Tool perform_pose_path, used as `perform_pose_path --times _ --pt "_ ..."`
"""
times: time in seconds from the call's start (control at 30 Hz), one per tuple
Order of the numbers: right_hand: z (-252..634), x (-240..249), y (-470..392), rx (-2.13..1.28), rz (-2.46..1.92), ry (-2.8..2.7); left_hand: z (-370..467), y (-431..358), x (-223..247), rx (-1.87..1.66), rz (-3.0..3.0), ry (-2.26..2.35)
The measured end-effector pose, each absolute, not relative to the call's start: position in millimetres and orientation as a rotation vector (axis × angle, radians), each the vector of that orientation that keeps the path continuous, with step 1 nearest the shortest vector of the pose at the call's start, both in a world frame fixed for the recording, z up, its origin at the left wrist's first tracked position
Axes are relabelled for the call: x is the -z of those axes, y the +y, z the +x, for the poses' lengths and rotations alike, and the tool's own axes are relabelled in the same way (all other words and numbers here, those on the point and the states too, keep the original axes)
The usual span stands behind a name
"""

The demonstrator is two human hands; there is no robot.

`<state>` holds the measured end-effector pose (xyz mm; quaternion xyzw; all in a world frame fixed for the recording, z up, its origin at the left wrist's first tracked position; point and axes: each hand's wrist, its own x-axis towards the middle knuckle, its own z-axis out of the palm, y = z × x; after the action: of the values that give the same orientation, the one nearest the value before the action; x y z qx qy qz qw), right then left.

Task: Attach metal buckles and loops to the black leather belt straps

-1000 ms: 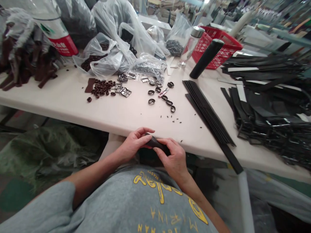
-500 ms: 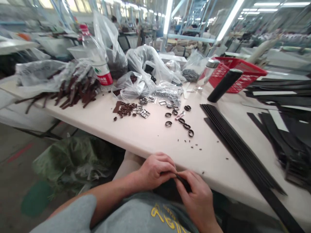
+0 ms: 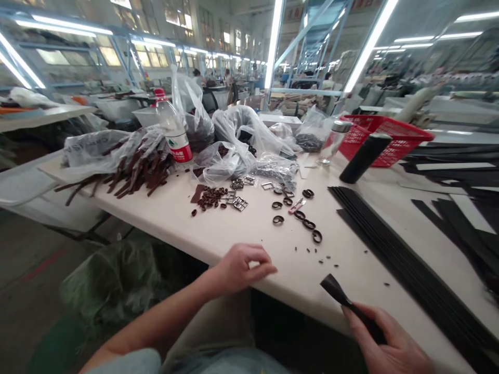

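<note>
My right hand [image 3: 385,337] is closed round a black strap [image 3: 336,289], whose flared end points up and left over the table's front edge. Apart from it, my left hand [image 3: 244,267] is over the edge with bent fingers and a gap between thumb and forefinger, holding nothing. Beyond the hands lie black rings [image 3: 278,220], a small pink-handled snipper [image 3: 297,206], metal buckles [image 3: 239,203] and a heap of small brown loops [image 3: 212,197]. Tiny dark bits [image 3: 320,261] are scattered nearby. Long black straps [image 3: 374,241] lie in a row on the right.
The pale table [image 3: 171,223] also bears brown straps [image 3: 136,169], a plastic bottle [image 3: 179,140], clear bags [image 3: 237,135], a glass bottle [image 3: 331,145], a black cylinder [image 3: 364,158] and a red basket [image 3: 405,137]. A green sack [image 3: 109,278] is below at left.
My hands have come apart. The right one has moved right with the black strap, while the left has let go of it and shifted slightly left. The view has tilted upward.
</note>
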<state>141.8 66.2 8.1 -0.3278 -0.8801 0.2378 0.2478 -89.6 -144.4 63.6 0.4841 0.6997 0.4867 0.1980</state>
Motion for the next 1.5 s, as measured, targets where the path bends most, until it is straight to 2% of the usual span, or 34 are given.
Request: perform_pose_path --times 0.1,0.27,0.53,0.77,0.93,1.17,1.33,1.5 --pt "139 -11 64 -0.712 -0.916 -2.358 -126 -137 -70 -1.293 1.334 2.207" --pt "132 -11 62 -0.765 -0.910 -2.301 -164 -106 -67 -1.063 1.516 2.317" --pt "135 -6 58 -0.799 -0.887 -2.285 -178 -55 -51 -0.612 1.698 2.546" --pt "134 -12 56 -0.904 -0.906 -2.289 -183 -32 -50 -0.526 1.708 2.484" --pt "135 -20 57 -1.014 -0.929 -2.244 -186 -32 -54 -0.635 1.638 2.481" --pt "134 -26 54 -1.028 -0.889 -2.183 -160 -40 -48 -1.000 1.444 2.338" --pt "132 -34 45 -0.861 -0.808 -2.133 -101 -45 -48 -1.455 0.946 1.710" --pt "128 -46 36 -0.575 -0.717 -2.118 -52 -49 -52 -1.531 0.723 1.476"
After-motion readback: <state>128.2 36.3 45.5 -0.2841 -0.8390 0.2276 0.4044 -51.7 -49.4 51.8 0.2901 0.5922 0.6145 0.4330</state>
